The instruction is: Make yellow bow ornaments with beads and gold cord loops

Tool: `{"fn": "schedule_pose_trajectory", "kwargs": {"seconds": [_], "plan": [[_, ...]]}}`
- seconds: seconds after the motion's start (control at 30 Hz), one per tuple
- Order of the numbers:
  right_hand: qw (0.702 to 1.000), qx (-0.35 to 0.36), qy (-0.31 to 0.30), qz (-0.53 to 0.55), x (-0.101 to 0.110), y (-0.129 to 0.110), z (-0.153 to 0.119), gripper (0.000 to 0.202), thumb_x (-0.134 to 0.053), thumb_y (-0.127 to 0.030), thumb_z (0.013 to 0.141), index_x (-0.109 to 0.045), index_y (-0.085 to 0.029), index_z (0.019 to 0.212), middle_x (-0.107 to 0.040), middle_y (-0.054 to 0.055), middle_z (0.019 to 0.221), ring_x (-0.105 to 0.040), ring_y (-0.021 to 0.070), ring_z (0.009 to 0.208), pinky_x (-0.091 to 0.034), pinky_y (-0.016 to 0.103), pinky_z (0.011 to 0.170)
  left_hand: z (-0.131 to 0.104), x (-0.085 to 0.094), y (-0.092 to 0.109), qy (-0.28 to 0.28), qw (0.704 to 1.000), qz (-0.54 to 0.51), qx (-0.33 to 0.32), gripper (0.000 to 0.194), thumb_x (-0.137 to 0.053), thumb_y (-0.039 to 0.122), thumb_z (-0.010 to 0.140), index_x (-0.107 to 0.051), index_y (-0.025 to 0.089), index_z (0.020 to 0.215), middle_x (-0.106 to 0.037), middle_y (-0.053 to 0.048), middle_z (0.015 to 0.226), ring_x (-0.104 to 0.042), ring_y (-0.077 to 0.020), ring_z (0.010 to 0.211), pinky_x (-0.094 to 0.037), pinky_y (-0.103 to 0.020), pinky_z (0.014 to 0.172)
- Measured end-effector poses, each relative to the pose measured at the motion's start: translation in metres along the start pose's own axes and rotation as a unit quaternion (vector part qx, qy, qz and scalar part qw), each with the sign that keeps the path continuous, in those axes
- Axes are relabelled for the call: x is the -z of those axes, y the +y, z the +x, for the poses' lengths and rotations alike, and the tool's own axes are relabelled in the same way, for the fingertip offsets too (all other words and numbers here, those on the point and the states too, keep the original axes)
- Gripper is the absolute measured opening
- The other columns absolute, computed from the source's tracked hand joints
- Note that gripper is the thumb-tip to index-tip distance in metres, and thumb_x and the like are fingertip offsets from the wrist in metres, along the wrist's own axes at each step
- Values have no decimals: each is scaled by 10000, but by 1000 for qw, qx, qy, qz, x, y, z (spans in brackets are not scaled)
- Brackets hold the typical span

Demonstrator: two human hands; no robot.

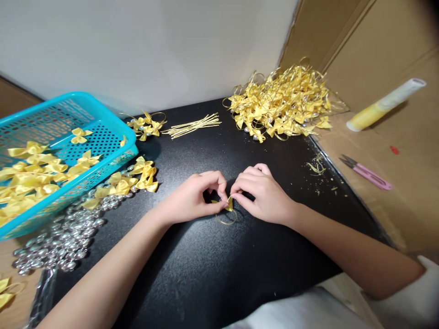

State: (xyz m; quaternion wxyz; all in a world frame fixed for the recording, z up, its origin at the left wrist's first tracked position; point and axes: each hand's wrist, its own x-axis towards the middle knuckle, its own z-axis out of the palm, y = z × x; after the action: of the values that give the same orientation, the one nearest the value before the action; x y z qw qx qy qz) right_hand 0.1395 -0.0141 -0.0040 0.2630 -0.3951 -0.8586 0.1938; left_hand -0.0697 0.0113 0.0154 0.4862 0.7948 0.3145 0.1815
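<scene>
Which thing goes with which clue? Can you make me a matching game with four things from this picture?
Things:
1. Basket
2. Round beads
3. Snips
4. Left hand

Clues:
A. pink handle, lying to the right of the black mat
B. fingertips at a yellow bow
C. blue, full of little holes
D. shiny silver, spread out in a heap

Right pairs: 1-C, 2-D, 3-A, 4-B
</scene>
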Motion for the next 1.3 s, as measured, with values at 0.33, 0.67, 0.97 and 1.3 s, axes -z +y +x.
{"fn": "schedule_pose_trajectory", "kwargs": {"seconds": [0.33,0.67,0.97,1.3], "plan": [[1000,18,16,12,1,1,-2,142,-570,-175,872,-603,-194,736,-667,-19,709,-556,147,755,-286,356,844,-2,4,2,-33,999,-26,9,201,-632,105,752,-489,189,865,-724,-28,843,-679,-148,764,-513,-258,709],[999,35,24,25,2,-1,-1,125,-597,-163,852,-610,-188,730,-659,-25,696,-559,142,744,-289,359,844,-2,3,-3,-38,998,-50,19,175,-629,167,813,-464,192,866,-715,-37,852,-667,-146,780,-519,-271,738],[998,41,30,23,3,-2,-2,124,-593,-157,847,-603,-189,728,-661,-24,697,-562,144,749,-287,364,851,-3,4,-1,-38,998,-45,28,171,-639,178,814,-475,186,863,-713,-33,841,-674,-150,781,-515,-269,737],[996,39,-27,78,3,3,-2,153,-483,-150,923,-550,-173,787,-610,20,767,-527,133,714,-368,272,734,-2,3,2,-63,996,-45,33,197,-639,190,824,-443,197,833,-729,-17,817,-694,-151,766,-507,-270,717]]}}
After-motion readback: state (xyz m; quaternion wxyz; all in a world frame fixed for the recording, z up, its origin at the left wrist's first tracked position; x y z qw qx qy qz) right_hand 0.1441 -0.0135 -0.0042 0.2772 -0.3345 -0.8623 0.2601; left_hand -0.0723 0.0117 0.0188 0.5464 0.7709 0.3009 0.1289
